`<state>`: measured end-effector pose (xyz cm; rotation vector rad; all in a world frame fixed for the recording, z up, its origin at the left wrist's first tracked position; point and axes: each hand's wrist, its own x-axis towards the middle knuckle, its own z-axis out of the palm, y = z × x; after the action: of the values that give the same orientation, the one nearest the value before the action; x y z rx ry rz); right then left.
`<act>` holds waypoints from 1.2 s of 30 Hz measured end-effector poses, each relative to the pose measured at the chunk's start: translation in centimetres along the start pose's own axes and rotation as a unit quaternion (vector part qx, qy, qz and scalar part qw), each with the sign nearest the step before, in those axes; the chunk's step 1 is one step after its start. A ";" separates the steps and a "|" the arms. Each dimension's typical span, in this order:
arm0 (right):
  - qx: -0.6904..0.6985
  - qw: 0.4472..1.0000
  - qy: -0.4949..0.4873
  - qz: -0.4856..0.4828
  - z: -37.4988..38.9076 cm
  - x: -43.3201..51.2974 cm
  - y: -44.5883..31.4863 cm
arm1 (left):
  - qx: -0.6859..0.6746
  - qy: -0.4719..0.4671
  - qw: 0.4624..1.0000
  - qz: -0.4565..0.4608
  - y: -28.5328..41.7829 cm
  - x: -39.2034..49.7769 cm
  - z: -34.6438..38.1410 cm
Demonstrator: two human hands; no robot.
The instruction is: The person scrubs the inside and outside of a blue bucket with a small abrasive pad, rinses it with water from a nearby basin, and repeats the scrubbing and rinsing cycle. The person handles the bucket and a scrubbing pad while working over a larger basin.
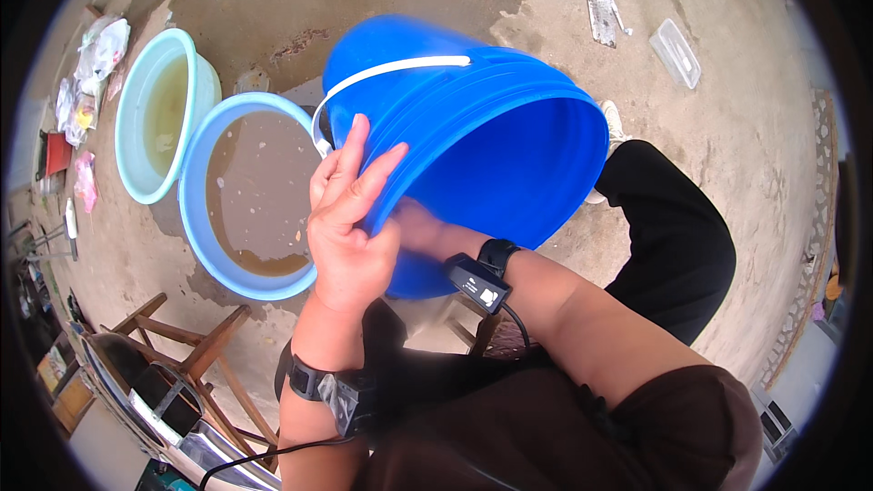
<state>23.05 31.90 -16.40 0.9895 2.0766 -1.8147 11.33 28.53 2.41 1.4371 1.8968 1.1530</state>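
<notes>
A large blue plastic bucket (409, 102) with a white handle (395, 68) lies tilted before me, its mouth facing me. My left hand (354, 225) grips its rim with the thumb at the edge and fingers spread on the outside wall. Inside the mouth, near the lower left wall, is my right hand (417, 224), blurred; its fingers are hard to make out, and whether it holds something I cannot tell. Close by on the left stands a light blue basin (194, 218) of murky brown water, touching a pale green basin (127, 150) with yellowish water.
A wooden stool (198, 354) stands at lower left. Plastic bags (102, 48) lie at far left. On the concrete at upper right are a cleaver (603, 13) and a clear plastic container (675, 54). Wet patches mark the ground around the basins.
</notes>
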 end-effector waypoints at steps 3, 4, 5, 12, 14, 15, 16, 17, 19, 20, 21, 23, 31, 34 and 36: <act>-0.239 0.966 -0.058 0.083 -3.5 0.7 2.3 | -0.017 -0.018 1.000 -0.003 -0.1 0.8 -0.6; -0.392 0.911 -0.039 0.121 -5.5 1.0 3.3 | -0.019 -0.029 0.999 -0.001 -0.1 1.0 -0.6; -0.408 0.903 0.031 0.133 -7.4 1.6 4.1 | -0.021 -0.039 0.999 0.000 -0.1 1.1 -0.6; -0.152 0.982 0.050 0.096 -5.6 5.8 2.1 | -0.037 -0.042 0.998 0.037 -1.2 2.3 -1.2; -0.049 0.997 0.028 0.045 -3.5 5.9 1.4 | -0.045 -0.044 0.998 0.012 -1.3 2.5 -1.5; -0.049 0.998 0.016 0.045 -3.2 5.8 1.6 | -0.041 -0.035 0.998 0.009 -1.3 2.7 -1.7; -0.085 0.995 0.008 0.058 -3.5 5.7 2.1 | -0.043 -0.040 0.998 0.004 -1.2 2.9 -1.8; -0.180 0.980 0.009 0.087 -4.5 5.6 3.0 | -0.050 -0.044 0.998 0.001 -1.1 3.0 -2.0; -0.352 0.925 0.060 0.133 -8.0 6.0 5.5 | -0.033 -0.077 0.996 0.028 -1.2 3.3 -2.0; -0.369 0.912 0.095 0.152 -9.9 6.4 6.7 | -0.020 -0.086 0.996 0.013 -1.1 3.2 -2.0; -0.367 0.906 0.117 0.175 -11.5 7.0 7.7 | -0.038 -0.069 0.997 0.007 -1.2 3.3 -2.1; -0.347 0.903 0.141 0.209 -12.9 8.4 7.9 | -0.059 -0.053 0.997 -0.013 -1.5 3.5 -2.3; 0.274 0.954 0.106 -0.056 0.9 8.6 -7.8 | -0.129 -0.036 0.991 -0.011 -2.9 3.4 -3.1; 0.198 0.976 0.068 -0.062 0.9 3.2 -7.7 | -0.124 -0.015 0.992 -0.016 -3.7 3.3 -3.8; -0.109 0.987 -0.078 0.090 -2.0 0.0 -4.9 | -0.128 -0.015 0.992 -0.008 -4.0 3.0 -3.9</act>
<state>20.63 33.70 -12.08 0.9117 1.9699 -1.4895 5.19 29.71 1.41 1.2901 1.6675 1.3058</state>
